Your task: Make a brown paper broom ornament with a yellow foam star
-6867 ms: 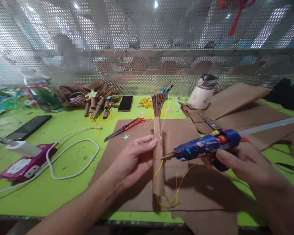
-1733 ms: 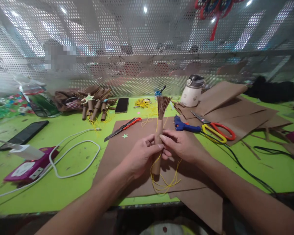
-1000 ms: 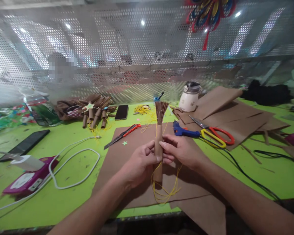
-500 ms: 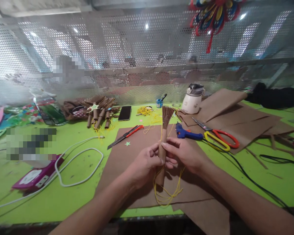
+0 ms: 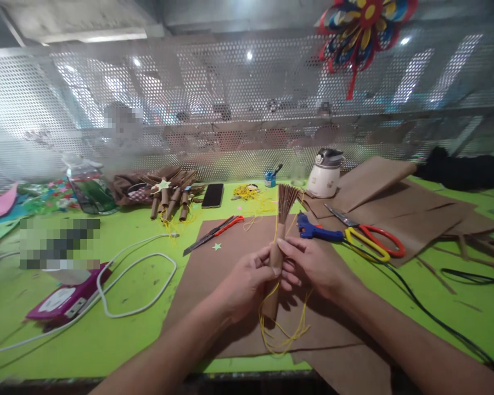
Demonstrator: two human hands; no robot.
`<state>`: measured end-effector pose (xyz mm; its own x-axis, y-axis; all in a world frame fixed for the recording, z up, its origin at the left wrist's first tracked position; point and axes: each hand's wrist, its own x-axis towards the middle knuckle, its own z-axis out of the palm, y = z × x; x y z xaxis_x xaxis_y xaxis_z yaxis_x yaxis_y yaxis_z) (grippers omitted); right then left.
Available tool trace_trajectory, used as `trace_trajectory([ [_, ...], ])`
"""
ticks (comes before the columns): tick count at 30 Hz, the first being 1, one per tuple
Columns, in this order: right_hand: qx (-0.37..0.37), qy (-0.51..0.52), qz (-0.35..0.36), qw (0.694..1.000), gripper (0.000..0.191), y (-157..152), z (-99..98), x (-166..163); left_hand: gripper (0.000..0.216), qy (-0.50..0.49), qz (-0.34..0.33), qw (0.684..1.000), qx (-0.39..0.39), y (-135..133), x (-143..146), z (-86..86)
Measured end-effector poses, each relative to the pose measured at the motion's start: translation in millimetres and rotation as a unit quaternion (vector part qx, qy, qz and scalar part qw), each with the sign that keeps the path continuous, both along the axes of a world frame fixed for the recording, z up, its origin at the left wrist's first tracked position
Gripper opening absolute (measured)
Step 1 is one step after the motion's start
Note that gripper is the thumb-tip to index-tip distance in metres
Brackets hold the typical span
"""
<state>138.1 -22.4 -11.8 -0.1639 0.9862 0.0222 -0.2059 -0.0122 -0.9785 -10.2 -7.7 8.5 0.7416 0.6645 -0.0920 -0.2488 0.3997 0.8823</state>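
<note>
**One paper broom (image 5: 275, 257), held mid-handle by both your hands**

Your green table (image 5: 86, 351) bears a brown paper sheet (image 5: 201, 274). Over it, your left hand (image 5: 251, 280) and right hand (image 5: 313, 263) pinch the broom from either side, thumbs toward you, its bristles (image 5: 287, 200) upward and slightly tilted. It looks light, stiff lengthwise, yet easily crushed: grip the handle's middle gently, clear of those delicate bristles. Yellow string (image 5: 287, 341) hangs below.

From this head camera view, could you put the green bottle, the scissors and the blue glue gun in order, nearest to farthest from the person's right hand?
From the right hand:
1. Blue glue gun, just beyond the hand.
2. Scissors, farther to the right, beside the gun.
3. Green bottle, far off at the back left.
</note>
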Motion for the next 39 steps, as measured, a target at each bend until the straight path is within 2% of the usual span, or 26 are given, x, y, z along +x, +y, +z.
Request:
trace_trajectory([
  [4,-0.007,-0.029,-0.013,0.999,0.032,0,2.9,-2,0.031,0.001,-0.002,1.0,0.002,0,1,-2.4],
  [7,-0.008,-0.1,-0.032,0.994,0.031,-7,22.5,-4,0.027,0.005,0.001,1.0,0.005,0,0,-3.0],
  [10,-0.004,-0.212,-0.07,0.975,0.032,-15,46.6,-8,0.02,0.002,0.01,1.0,0.011,1,0,-3.8],
  [13,-0.002,-0.262,-0.087,0.961,0.03,-18,57.2,-12,0.015,0.009,0.025,1.0,0.007,1,1,-5.4],
  [21,0.039,-0.26,-0.092,0.96,0.033,-17,49.6,-13,0.01,0.009,0.03,0.999,0.034,6,0,-9.0],
  [26,0.003,-0.276,-0.111,0.955,0.018,-22,59.3,-14,0.01,0.009,0.018,1.0,0.013,7,-1,-11.3],
  [32,-0.008,-0.252,-0.099,0.963,0.021,-25,58.3,-13,0.012,0.015,0.01,0.999,0.027,2,-2,-7.3],
  [35,0.016,-0.231,-0.084,0.969,0.018,-23,46.3,-10,0.012,0.026,0.014,0.999,0.035,5,-2,-9.5],
  [37,0.043,-0.204,-0.072,0.975,0.014,-18,31.8,-8,0.013,0.022,0.01,0.999,0.043,7,-2,-12.1],
  [39,0.07,-0.161,-0.058,0.983,0.019,-11,15.1,-5,0.014,0.015,0.007,0.999,0.052,9,-3,-13.6],
])
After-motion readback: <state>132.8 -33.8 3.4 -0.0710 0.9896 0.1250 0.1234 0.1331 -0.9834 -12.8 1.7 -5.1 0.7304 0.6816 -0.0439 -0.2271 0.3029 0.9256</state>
